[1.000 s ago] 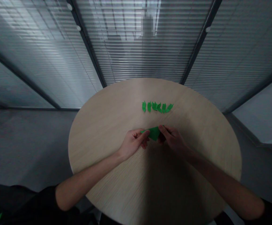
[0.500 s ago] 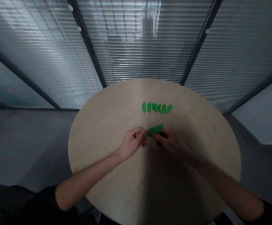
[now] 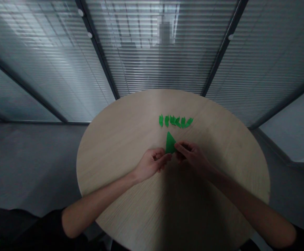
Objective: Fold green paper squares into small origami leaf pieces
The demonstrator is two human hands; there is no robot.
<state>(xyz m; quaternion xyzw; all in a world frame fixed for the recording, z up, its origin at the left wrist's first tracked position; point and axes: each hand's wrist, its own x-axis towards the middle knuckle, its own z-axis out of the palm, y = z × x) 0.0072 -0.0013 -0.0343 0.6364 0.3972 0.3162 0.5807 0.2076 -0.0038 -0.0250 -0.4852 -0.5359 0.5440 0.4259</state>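
A folded piece of green paper [image 3: 170, 143], triangular with its tip pointing away from me, is held up between my hands over the table. My left hand [image 3: 153, 162] pinches its lower left corner between thumb and curled fingers. On the other side, my right hand [image 3: 190, 152] grips the right edge with thumb and forefinger. Beyond the hands, several small folded green paper pieces [image 3: 178, 121] lie side by side in a row on the tabletop.
The round wooden table [image 3: 110, 139] has a pale grain, and my shadow falls across its near part. Behind it stand glass partitions with blinds [image 3: 157, 73] and dark frames. Grey floor [image 3: 36, 160] surrounds the table.
The green paper has been turned so that its tip, which pointed right, now points away from me. My left hand has shifted slightly right and nearer to me.
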